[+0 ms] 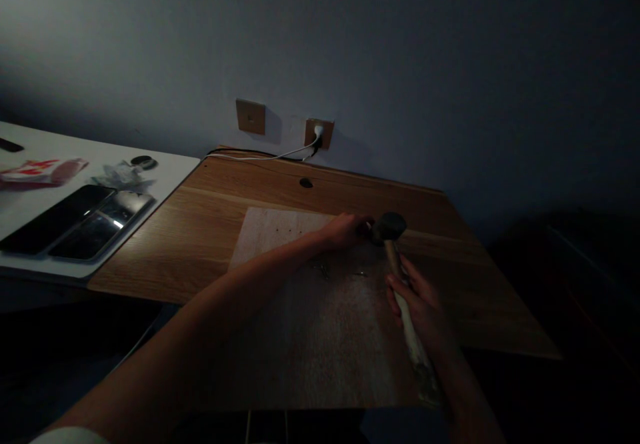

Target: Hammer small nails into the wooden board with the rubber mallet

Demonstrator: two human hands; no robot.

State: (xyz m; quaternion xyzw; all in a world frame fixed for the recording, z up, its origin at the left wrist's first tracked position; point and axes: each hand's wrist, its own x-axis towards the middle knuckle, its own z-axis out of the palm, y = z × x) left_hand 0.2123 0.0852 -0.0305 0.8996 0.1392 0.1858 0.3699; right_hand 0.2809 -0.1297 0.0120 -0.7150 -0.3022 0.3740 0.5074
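Head view shows us a thin wooden board [300, 357], our landmark, lying on a wood-grain tabletop [195, 237]. Our right hand [420, 301], at the board's right edge, has its fingers wrapped closed around the pale handle of a hammer [389, 226], whose dark head is by the board's far right corner. Our left hand [347, 229] reaches over the board's far right part, fingers bent, the tips just beside the hammer head; we cannot tell whether they pinch anything, or touch the head. Near the board's middle lie a cluster of small metal pieces [323, 271], probably nails, and a separate slim one [360, 273]. Along its far left part runs a row of dark specks [290, 231], too small to identify. We judge the step in hand to be lining up a hammer blow; next, it calls for short, controlled taps with our left fingertips clear.
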